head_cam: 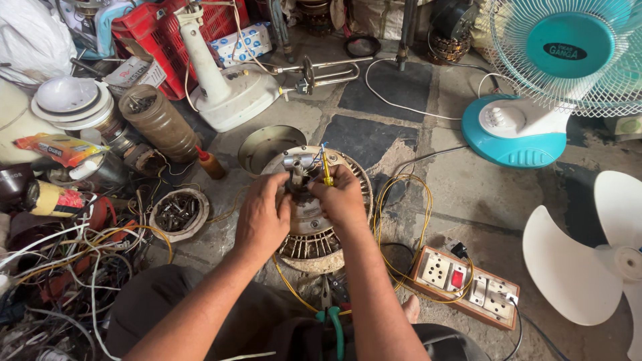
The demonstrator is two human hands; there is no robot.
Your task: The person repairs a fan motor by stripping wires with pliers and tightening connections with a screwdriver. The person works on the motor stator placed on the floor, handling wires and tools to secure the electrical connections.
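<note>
At centre frame, a person's left hand [262, 217] and right hand [342, 198] close together over the round metal fan motor [314, 220] on the stone floor [461, 194], the right gripping a yellow-handled screwdriver [326, 168]. A teal table fan [535, 80] stands upper right; a wooden switchboard [465, 284] lies lower right.

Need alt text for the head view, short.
Both hands work on a round metal fan motor on a stone floor: the left hand grips its centre, the right hand holds a yellow-handled screwdriver. A teal table fan stands nearby.
</note>
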